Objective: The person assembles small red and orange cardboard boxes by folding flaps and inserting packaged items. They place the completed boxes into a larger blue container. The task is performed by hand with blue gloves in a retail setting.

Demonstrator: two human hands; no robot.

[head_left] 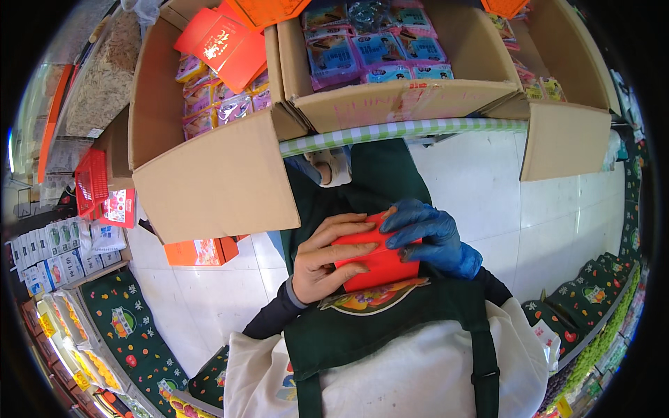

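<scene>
A red box (383, 266), seemingly of card, is held between my two hands in front of the dark green apron (310, 334). My bare left hand (322, 256) lies over its left side with the fingers bent across the top. On the other side, my right hand (433, 237) wears a blue glove and curls its fingers over the box's right edge. The tips of the glove look torn, with bare fingertips showing. What the box holds cannot be seen, and its underside is hidden.
Ahead stand open cardboard cartons, the middle carton (481, 97) holding wrapped snack packs (380, 49). Flat red cartons (226, 45) lie on the left one, whose flap (216, 181) hangs toward me. An orange-red box (202, 252) and a red basket (90, 181) are at left.
</scene>
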